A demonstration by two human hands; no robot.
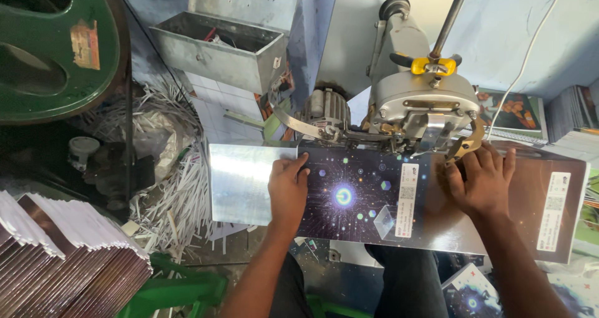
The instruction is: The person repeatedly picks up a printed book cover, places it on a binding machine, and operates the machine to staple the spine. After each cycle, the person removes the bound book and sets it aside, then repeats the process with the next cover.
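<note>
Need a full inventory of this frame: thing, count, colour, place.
printed cover sheet: one, dark starry print, flat on the machine table under both hands
machine table: one, shiny metal, centre
stitching machine head: one, grey with yellow clamp, above the sheet
metal bin: one, grey, upper left
green wheel: one, top left
stacked booklets: one pile, brown and white edges, lower left
paper trimmings: heap, white, left floor
left hand: flat on sheet's left edge
right hand: pressing sheet by the machine head
</note>
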